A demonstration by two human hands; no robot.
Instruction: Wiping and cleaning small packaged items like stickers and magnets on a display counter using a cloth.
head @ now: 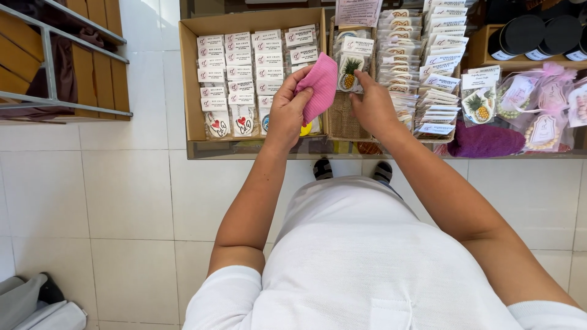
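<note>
**Two hands, one cloth, one packet**

One soft pink ribbed cloth is bunched in your left hand, pinched between thumb and fingers and held above the seam between the open cardboard box and the woven basket. Keep that grip closed and the cloth lifted clear of the clear-wrapped carded packets standing in rows below it, so no corner drags a card out of line. Your right hand is just beside it, fingertips on a small clear packet with a yellow pineapple charm at the head of the basket; whether the packet is truly pinched or only touched I cannot tell. Handle it by its edges and move it straight, since the neighbouring stacks of white-labelled packets on the glass counter lean close.
</note>
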